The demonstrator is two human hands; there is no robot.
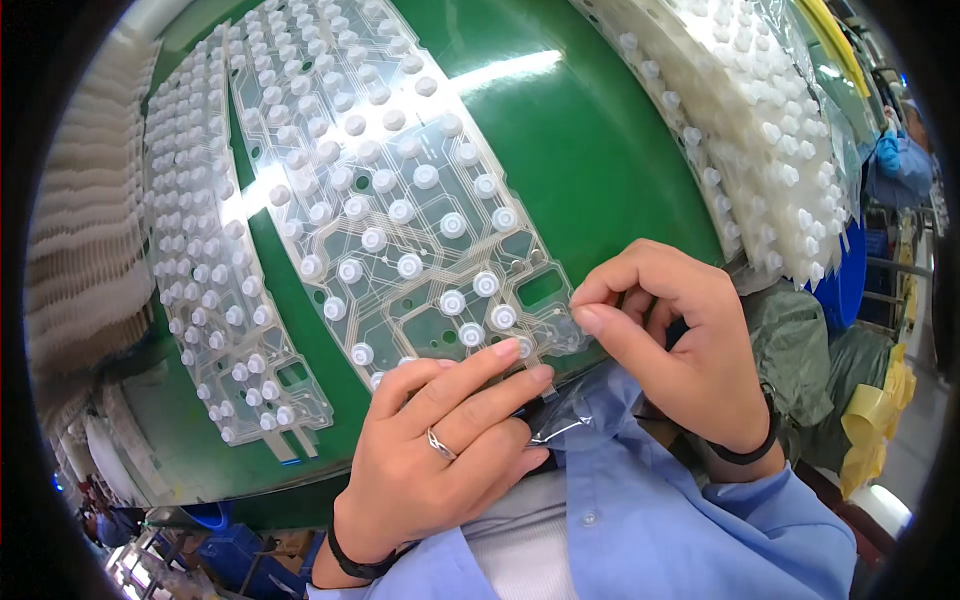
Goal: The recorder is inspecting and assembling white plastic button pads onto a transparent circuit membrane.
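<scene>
A clear keyboard membrane sheet [385, 185] with printed silver traces and rows of white rubber domes lies on the green table, its near end by my body. My left hand [450, 435] rests on that near end with its fingers stretched out over the lowest domes. At the sheet's right near corner, my right hand [680, 340] is closed in a pinch, thumb and forefinger pressed together on the edge. Whether a smaller piece lies between those fingertips is hidden. A second membrane sheet [215, 260] lies alongside to the left.
A tall stack of domed sheets [760, 130] stands on the right of the green table [590, 150]. Another layered stack [90, 200] lines the far left. Dark green plastic bags [795, 340] hang beside my right arm. A person in blue [900, 165] is at the far right.
</scene>
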